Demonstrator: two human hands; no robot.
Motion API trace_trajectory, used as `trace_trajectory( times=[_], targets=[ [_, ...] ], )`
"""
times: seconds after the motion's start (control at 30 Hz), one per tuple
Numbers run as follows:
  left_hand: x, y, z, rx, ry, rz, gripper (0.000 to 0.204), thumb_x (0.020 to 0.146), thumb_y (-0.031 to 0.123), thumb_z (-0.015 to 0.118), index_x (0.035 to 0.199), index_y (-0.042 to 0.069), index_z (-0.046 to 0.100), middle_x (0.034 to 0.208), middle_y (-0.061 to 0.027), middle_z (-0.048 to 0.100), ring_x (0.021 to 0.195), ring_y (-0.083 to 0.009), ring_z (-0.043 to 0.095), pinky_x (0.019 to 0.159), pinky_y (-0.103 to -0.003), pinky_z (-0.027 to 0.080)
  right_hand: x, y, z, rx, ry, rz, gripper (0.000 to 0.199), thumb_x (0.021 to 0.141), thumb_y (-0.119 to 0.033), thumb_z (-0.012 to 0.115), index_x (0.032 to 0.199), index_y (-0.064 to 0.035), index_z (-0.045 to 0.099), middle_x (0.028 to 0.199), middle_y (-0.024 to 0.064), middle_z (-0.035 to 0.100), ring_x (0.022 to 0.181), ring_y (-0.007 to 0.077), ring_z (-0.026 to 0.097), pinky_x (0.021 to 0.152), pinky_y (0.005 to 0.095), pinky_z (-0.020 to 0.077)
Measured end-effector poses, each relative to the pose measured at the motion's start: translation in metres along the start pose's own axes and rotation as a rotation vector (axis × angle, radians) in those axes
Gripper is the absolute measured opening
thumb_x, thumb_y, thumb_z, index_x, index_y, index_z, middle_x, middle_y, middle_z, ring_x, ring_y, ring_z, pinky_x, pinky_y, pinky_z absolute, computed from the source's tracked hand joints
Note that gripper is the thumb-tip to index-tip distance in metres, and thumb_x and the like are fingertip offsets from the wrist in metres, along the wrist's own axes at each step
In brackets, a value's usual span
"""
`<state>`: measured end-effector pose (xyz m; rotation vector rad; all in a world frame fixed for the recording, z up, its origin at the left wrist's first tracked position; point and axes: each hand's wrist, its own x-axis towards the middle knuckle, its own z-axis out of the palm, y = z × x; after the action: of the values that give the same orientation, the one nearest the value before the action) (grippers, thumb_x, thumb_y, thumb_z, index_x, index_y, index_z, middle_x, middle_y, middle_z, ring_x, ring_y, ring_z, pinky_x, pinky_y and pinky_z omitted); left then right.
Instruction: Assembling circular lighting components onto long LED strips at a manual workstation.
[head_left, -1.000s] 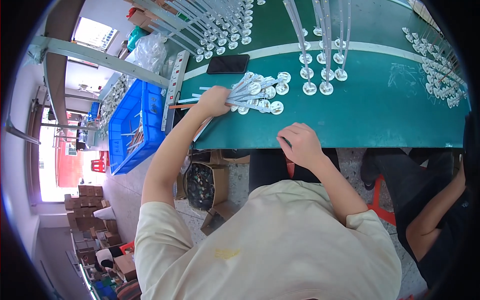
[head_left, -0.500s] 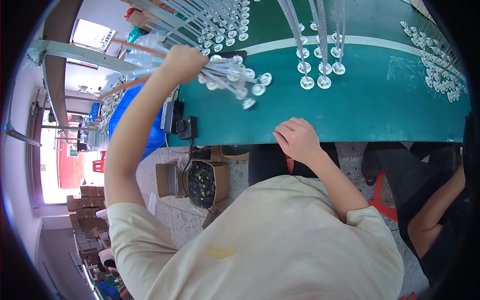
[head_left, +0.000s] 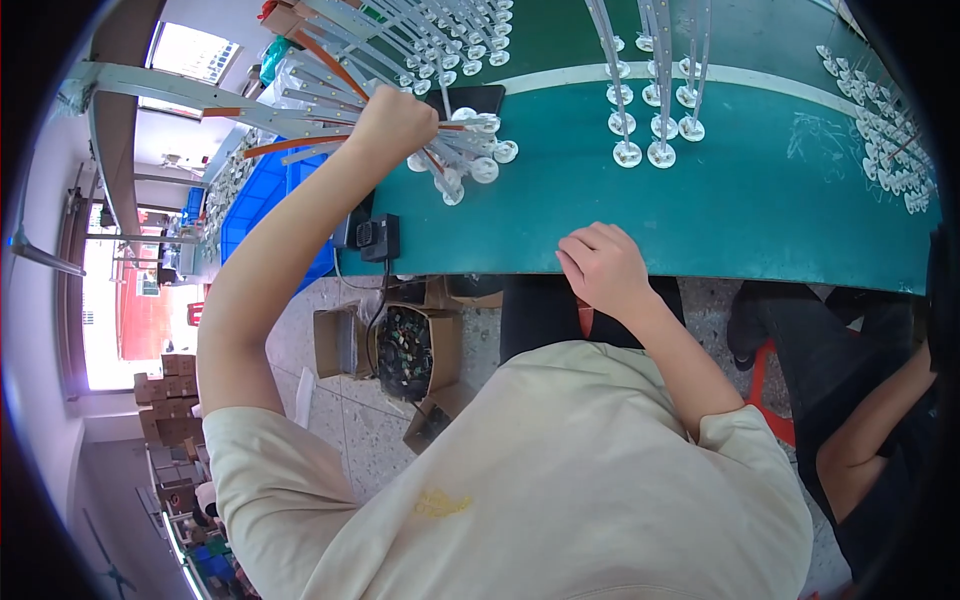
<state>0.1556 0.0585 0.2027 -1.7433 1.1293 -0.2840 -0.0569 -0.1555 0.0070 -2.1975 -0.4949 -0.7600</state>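
My left hand is closed around a bundle of long, thin light-grey strips with white round discs at their ends, over the far left of the green table. Some orange strips stick out of the bundle on the hand's far side. The discs fan out to the right of my fist and hang toward the tabletop; whether they touch it I cannot tell. My right hand lies at the table's near edge with its fingers curled in and nothing visible in them.
Similar strips on white discs stand in a group at the middle back; more stand at far left and far right. A black adapter sits at the left edge beside a blue bin. A person's arm is at right.
My left hand has moved slightly right with the bundle, whose discs have swung left and bunched together. The right hand keeps nearly the same place. The whole view has shifted a little.
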Motion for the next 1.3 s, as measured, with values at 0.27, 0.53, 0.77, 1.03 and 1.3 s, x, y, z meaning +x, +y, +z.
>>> trace_trajectory(
  times=[0.27, 0.53, 0.77, 1.03, 1.3],
  targets=[
    [0.010, 0.006, 0.027, -0.215, -0.117, 0.020, 0.024, 0.084, 0.010, 0.064, 0.108, 0.014, 0.066, 0.071, -0.0022, 0.069, 0.073, -0.0260, 0.072, 0.075, -0.043, 0.050, 0.003, 0.000, -0.001, -0.004, -0.012, -0.008, 0.008, 0.079, -0.007, 0.075, 0.083, -0.0068, 0.068, 0.084, 0.0047, 0.067, 0.077, 0.0240, 0.063, 0.068, 0.0374, 0.0498],
    [0.029, -0.002, 0.063, -0.463, -0.314, 0.083, 0.056, 0.081, 0.008, 0.068, 0.133, 0.025, 0.060, 0.089, -0.0096, 0.071, 0.088, -0.0300, 0.071, 0.076, -0.043, 0.051, 0.002, -0.002, 0.001, -0.071, -0.045, 0.001, 0.008, 0.078, -0.006, 0.074, 0.083, -0.0071, 0.067, 0.084, 0.0045, 0.066, 0.074, 0.0238, 0.063, 0.065, 0.0373, 0.0482],
    [0.029, 0.008, 0.071, -0.484, -0.102, 0.056, 0.020, 0.074, 0.013, 0.073, 0.092, 0.020, 0.073, 0.100, -0.0036, 0.066, 0.112, -0.0228, 0.056, 0.093, -0.039, 0.044, 0.003, -0.002, 0.007, -0.151, -0.048, -0.014, 0.010, 0.076, -0.006, 0.074, 0.082, -0.0079, 0.066, 0.083, 0.0041, 0.064, 0.072, 0.0235, 0.061, 0.062, 0.0374, 0.0469],
    [0.016, 0.009, 0.060, -0.272, 0.229, 0.178, 0.006, 0.077, 0.016, 0.068, 0.073, 0.013, 0.072, 0.109, -0.0050, 0.062, 0.113, -0.0215, 0.054, 0.098, -0.033, 0.042, 0.004, -0.002, 0.008, -0.182, -0.021, -0.028, 0.011, 0.074, -0.005, 0.073, 0.081, -0.0088, 0.065, 0.083, 0.0040, 0.063, 0.072, 0.0234, 0.061, 0.062, 0.0371, 0.0472],
    [0.005, 0.016, 0.063, -0.387, -0.126, 0.162, 0.005, 0.074, 0.011, 0.068, 0.079, 0.009, 0.067, 0.081, -0.0063, 0.067, 0.090, -0.0256, 0.067, 0.088, -0.038, 0.048, 0.002, -0.002, 0.008, -0.186, -0.025, -0.023, 0.010, 0.075, -0.006, 0.073, 0.082, -0.0083, 0.065, 0.083, 0.0043, 0.063, 0.073, 0.0237, 0.061, 0.063, 0.0369, 0.0474]
  ],
)
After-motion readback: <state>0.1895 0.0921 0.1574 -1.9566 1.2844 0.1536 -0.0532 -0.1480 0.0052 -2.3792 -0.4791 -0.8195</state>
